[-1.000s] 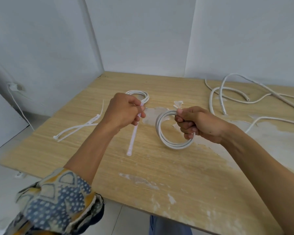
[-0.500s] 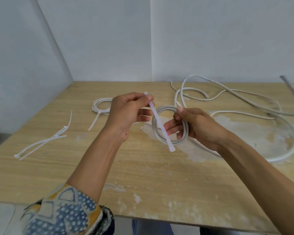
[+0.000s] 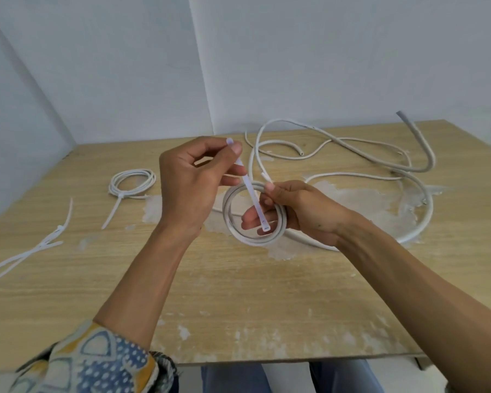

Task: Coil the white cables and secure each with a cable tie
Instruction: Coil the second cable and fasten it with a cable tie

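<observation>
The right hand (image 3: 295, 212) grips a small coil of white round cable (image 3: 255, 241). The left hand (image 3: 190, 188) pinches a flat white plastic cable tie (image 3: 251, 194) across it, not yet looped. Left of this coil lies one tied white coil (image 3: 132, 172). Behind it, loose white cables (image 3: 430, 211) await coiling.

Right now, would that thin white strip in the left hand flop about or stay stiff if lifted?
Probably springy rather than floppy: the cable tie runs almost straight from where the left hand pinches its tip, down across the coiled cable. It is likely very light, since a fingertip pinch seems to carry it. Its smooth look suggests it could slip.
</observation>
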